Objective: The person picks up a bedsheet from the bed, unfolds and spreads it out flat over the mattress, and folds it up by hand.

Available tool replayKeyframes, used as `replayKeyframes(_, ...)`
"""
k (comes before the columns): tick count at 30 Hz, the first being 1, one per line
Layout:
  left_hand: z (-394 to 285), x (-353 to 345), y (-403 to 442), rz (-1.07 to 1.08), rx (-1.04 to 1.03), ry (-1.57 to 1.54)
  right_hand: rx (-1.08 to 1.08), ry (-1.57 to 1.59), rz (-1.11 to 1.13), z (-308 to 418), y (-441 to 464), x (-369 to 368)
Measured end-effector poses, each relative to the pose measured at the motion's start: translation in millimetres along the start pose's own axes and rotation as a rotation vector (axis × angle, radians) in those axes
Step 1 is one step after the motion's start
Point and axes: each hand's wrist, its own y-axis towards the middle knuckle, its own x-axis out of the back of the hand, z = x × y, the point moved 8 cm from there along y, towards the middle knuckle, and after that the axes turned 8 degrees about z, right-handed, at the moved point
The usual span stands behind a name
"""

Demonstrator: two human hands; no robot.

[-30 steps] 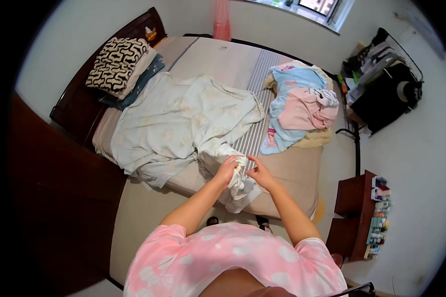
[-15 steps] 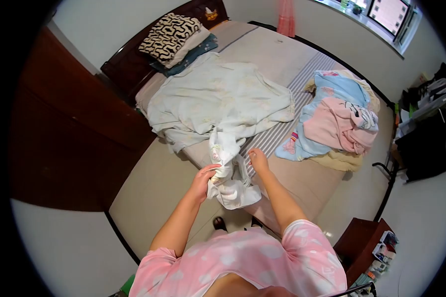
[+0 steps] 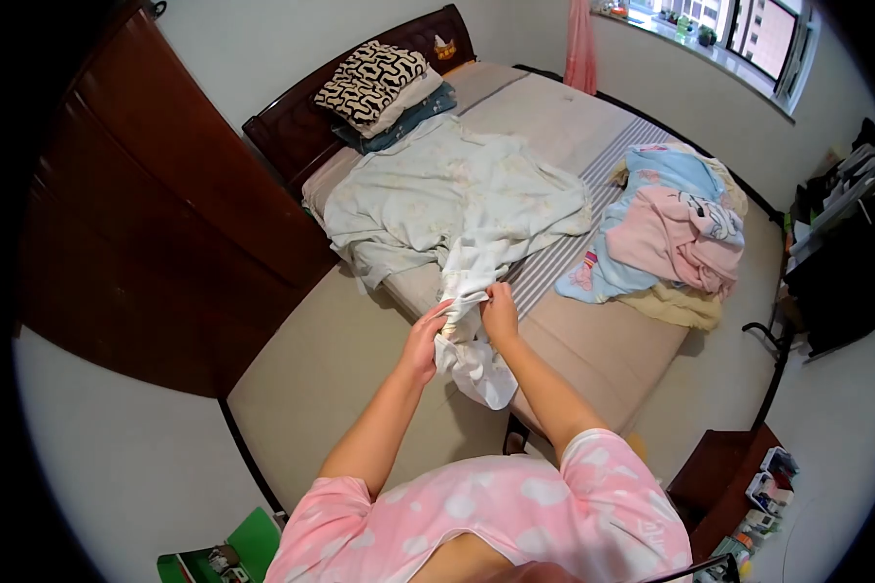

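Observation:
A pale patterned bed sheet point(image 3: 408, 194) lies spread and wrinkled over the near left part of the bed point(image 3: 608, 355). One bunched end of it hangs past the bed's front edge, close to my body. My left hand point(image 3: 424, 342) grips this bunched cloth from the left, thumb and fingers closed on it. On the cloth's right side, a little higher, my right hand point(image 3: 499, 313) pinches a fold of the same sheet. The loose tail dangles below both hands.
Pink and blue blankets point(image 3: 666, 228) are heaped on the bed's right side. Folded bedding and a black-and-cream pillow point(image 3: 374, 85) sit by the headboard point(image 3: 292, 121). A dark wooden wardrobe point(image 3: 165, 223) stands left, a small cabinet point(image 3: 715, 476) at lower right, a green box point(image 3: 248, 544) at lower left.
My right hand has come in from beside the sheet and closed on it. The bunched end has been lifted slightly towards the bed. The view has shifted a little to the left.

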Motion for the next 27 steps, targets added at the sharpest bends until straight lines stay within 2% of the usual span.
replayKeyframes(2,3,-6,-25,0.047,-0.007,0.008,0.141,-0.036,-0.047,23,-15,16)
replayKeyframes(3,9,-4,-35,0.075,-0.015,0.025,-0.002,0.157,-0.050,26,-24,33)
replayKeyframes(6,48,2,-58,0.185,0.002,0.165,-0.214,0.325,-0.176,-7,-39,82)
replayKeyframes(10,95,-24,-99,0.240,0.046,0.502,-0.004,0.184,-0.258,54,-85,182)
replayKeyframes(13,126,-51,-120,0.368,0.061,0.621,0.013,0.086,-0.381,51,-127,228)
replayKeyframes(15,141,-69,-128,0.478,0.099,0.677,-0.058,0.283,-0.439,45,-158,252)
replayKeyframes(17,148,-82,-125,0.474,0.043,0.802,-0.054,0.461,-0.505,43,-183,277)
replayKeyframes(18,151,-88,-123,0.471,0.016,0.866,-0.041,0.450,-0.527,40,-192,292)
replayKeyframes(20,148,-106,-121,0.389,-0.207,0.890,-0.018,0.432,-0.576,37,-213,324)
replayKeyframes(21,145,-117,-123,0.349,-0.316,0.897,-0.003,0.358,-0.601,41,-223,340)
replayKeyframes(25,140,-175,-129,0.438,-0.394,0.911,-0.006,0.148,-0.694,65,-262,400)
replayKeyframes(27,139,-213,-142,0.489,-0.474,0.913,-0.073,-0.045,-0.597,74,-274,420)
